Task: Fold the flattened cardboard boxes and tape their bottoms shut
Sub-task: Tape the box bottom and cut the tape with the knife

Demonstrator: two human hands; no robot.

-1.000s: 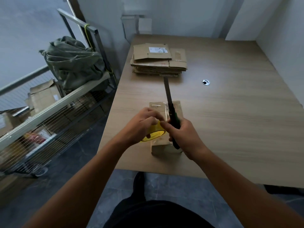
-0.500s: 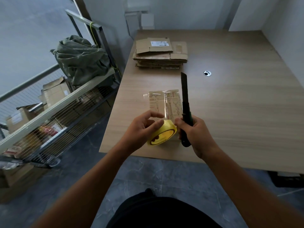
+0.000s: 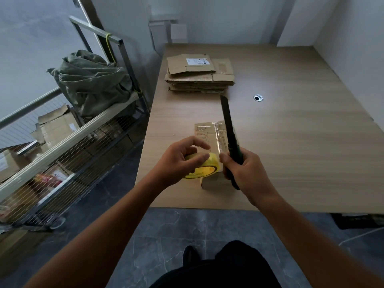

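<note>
Cardboard box (image 3: 215, 182) stands near the tabletop's (image 3: 301, 152) front edge, partly hidden behind both grips. Left grip (image 3: 178, 160) curls round a yellow tape roll (image 3: 208, 166) over it; right grip (image 3: 246, 171) clenches a knife (image 3: 227, 119), blade pointing away.

I saw the left grip (image 3: 179, 161) curled round the yellow tape roll (image 3: 209, 166), held over the near end of a small folded box (image 3: 216, 182) on the tabletop (image 3: 301, 146). The right grip (image 3: 248, 173) clenched a black-and-green cutter (image 3: 228, 123) just beside the roll, its long end pointing away. A clear tape strip (image 3: 218, 135) ran across the box top. The stack of flattened boxes (image 3: 199, 76) sat well behind. A wire cart (image 3: 87, 140) with a green sack (image 3: 91, 82) stood to the left.
</note>
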